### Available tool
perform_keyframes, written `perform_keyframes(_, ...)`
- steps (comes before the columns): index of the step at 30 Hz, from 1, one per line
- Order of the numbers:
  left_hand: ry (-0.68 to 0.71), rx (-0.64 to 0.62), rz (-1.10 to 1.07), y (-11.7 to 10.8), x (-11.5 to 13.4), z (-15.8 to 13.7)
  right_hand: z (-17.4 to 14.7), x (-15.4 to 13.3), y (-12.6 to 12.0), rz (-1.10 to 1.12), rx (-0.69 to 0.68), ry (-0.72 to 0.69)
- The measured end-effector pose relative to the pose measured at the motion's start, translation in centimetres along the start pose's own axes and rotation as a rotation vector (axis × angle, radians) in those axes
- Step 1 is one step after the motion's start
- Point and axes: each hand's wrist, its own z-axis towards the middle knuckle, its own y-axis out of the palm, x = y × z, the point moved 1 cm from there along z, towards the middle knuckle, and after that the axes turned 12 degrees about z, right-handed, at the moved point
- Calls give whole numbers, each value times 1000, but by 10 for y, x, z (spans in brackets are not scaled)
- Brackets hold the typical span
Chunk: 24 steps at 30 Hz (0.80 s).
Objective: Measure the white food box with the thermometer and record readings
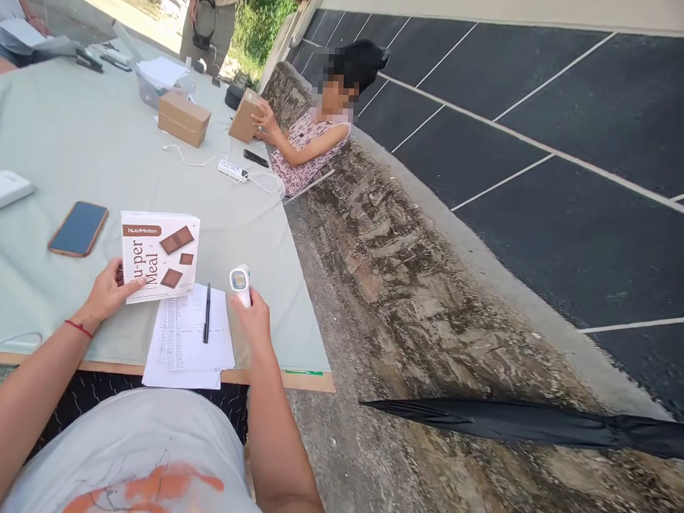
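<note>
The white box (174, 247) was clamped nearly upright in the left hand (110, 289), left of the handheld device (240, 284) gripped in the right hand (253, 318).

left grip (106, 292): box (161, 256) | right grip (254, 317): device (240, 280) | 1 pen (207, 315) on papers (173, 348)

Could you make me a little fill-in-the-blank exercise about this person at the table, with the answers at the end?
1. The left hand holds a box printed with the brand name ____.
2. The right hand holds a handheld device whose casing is mostly ____.
3. A black ____ lies on top of the papers.
4. Around the left wrist is a thin band coloured ____.

Missing words: NutriMotion; white; pen; red.
</note>
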Motion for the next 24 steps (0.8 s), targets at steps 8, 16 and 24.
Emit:
perform_keyframes(8, 67, -18, 21, 1, 1, 0, -54, -60, 69, 650, -423, 93)
perform_keyframes(16, 97, -45, 52, 0, 10, -1, -58, -49, 96, 509, -455, 220)
perform_keyframes(24, 108, -37, 59, 0, 10, -2, -62, -42, 96, 504, -425, 232)
